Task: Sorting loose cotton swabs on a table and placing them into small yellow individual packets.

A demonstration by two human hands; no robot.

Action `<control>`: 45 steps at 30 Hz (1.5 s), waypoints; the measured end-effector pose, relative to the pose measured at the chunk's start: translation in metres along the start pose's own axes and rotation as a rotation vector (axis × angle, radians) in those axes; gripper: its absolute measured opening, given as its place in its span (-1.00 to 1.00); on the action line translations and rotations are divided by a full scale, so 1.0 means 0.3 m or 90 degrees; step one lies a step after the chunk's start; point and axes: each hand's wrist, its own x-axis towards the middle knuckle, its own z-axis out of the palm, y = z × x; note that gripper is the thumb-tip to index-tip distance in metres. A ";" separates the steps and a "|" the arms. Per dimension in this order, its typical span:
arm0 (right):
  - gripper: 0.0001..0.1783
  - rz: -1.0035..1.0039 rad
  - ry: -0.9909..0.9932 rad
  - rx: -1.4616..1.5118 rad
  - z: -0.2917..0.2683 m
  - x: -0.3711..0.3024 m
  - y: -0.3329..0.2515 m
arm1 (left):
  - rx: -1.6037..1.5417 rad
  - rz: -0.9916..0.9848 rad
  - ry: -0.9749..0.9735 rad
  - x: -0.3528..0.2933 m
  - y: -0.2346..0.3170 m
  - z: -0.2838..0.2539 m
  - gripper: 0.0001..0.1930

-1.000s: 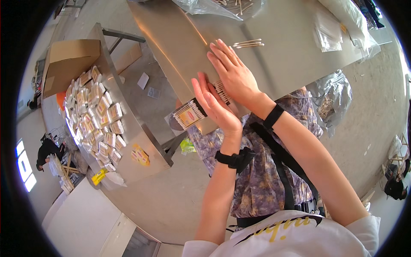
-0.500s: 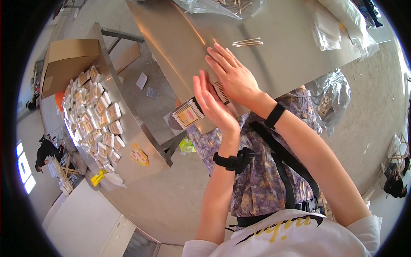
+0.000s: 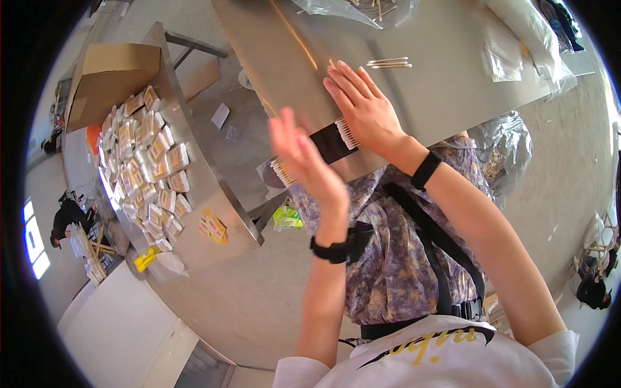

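My right hand (image 3: 372, 115) lies flat, fingers stretched out, beside or partly over a row of cotton swabs (image 3: 347, 133) at the near edge of the steel table. Left of that row runs a dark flat strip (image 3: 330, 143). Over the strip's left end is my left hand (image 3: 309, 167), blurred by motion, its fingers extended. A pack of cotton swabs (image 3: 283, 172) shows only in part behind it; whether the hand touches it I cannot tell. A few loose cotton swabs (image 3: 389, 63) lie on the table beyond my right hand.
A second metal table (image 3: 213, 207) on the left carries a heap of packed swabs (image 3: 145, 161), a cardboard box (image 3: 116, 77) and yellow cards (image 3: 212, 226). Clear plastic bags (image 3: 501, 58) lie at the table's far right. A bag of swabs (image 3: 362, 8) sits at its far edge.
My left hand has swung left, away from my right, baring the dark strip between them and covering most of the left pack. The whole view has shifted slightly; my right hand stays by its row.
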 end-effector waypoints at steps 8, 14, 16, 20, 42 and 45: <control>-0.43 0.008 0.006 0.078 0.022 0.014 -0.062 | 0.555 -0.041 0.013 0.132 -0.034 -0.332 -0.59; -0.45 -0.024 -0.011 0.080 0.044 0.036 -0.157 | 0.498 -0.130 -0.039 0.136 -0.138 -0.281 -0.47; -0.45 -0.030 -0.017 0.083 0.049 0.040 -0.179 | 0.360 -0.118 -0.069 0.139 -0.160 -0.289 -0.47; -0.45 -0.032 -0.020 0.104 0.058 0.047 -0.215 | 0.317 -0.082 -0.055 0.132 -0.151 -0.283 -0.45; -0.47 0.454 0.115 0.919 0.006 -0.017 -0.354 | 0.470 -0.185 -0.056 0.127 -0.081 -0.357 -0.39; -0.49 0.354 0.149 0.891 0.030 -0.008 -0.420 | 0.468 -0.116 -0.054 0.117 -0.120 -0.348 -0.37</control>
